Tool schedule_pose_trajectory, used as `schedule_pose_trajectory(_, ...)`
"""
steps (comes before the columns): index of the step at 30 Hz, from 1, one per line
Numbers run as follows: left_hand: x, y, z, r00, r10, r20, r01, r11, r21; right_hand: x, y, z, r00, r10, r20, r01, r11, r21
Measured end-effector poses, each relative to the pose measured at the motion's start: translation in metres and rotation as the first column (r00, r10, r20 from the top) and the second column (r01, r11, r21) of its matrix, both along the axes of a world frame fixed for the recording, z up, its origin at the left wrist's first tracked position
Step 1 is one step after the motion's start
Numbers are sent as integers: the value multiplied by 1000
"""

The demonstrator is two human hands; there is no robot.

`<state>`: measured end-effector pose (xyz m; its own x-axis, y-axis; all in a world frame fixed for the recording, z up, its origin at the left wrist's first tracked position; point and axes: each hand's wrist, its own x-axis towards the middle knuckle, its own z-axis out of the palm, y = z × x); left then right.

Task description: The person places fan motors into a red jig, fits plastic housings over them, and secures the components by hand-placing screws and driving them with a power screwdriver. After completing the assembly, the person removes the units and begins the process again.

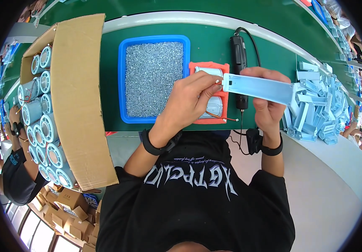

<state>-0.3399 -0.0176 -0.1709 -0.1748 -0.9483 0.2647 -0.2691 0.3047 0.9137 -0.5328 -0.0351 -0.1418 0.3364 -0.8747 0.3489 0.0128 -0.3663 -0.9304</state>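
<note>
My right hand [269,101] grips a long, light-blue plastic channel-shaped part [258,87], its hollow side facing up and its narrow end toward my left hand. My left hand [189,98] is closed in a pinch at that end, beside a small square hole. A small white wire connector [218,81] shows at its fingertips, close against the channel part. Partly under my left hand is an orange-red fixture [225,105] with pale rounded parts set in two pockets. From it a thin reddish wire with a white plug [236,119] sticks out to the right.
A blue tray [122,84] of small metal screws lies left of the fixture. An open cardboard box [78,101] of light-blue cylinders stands at far left. Behind my right hand lies a black corded electric screwdriver [239,52]. Light-blue plastic parts [315,103] are heaped at right.
</note>
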Motion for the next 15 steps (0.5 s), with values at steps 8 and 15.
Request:
schedule_pose_trajectory(8,1,3,-13,999,-8,-46,8,1000,-5,12,1,-14,985,41,169,-58,994,94)
schedule_pose_trajectory(15,2,1,-19,997,-23,-79,21,1000,-20,10,-1,-12,987,94,130,-106,990,88)
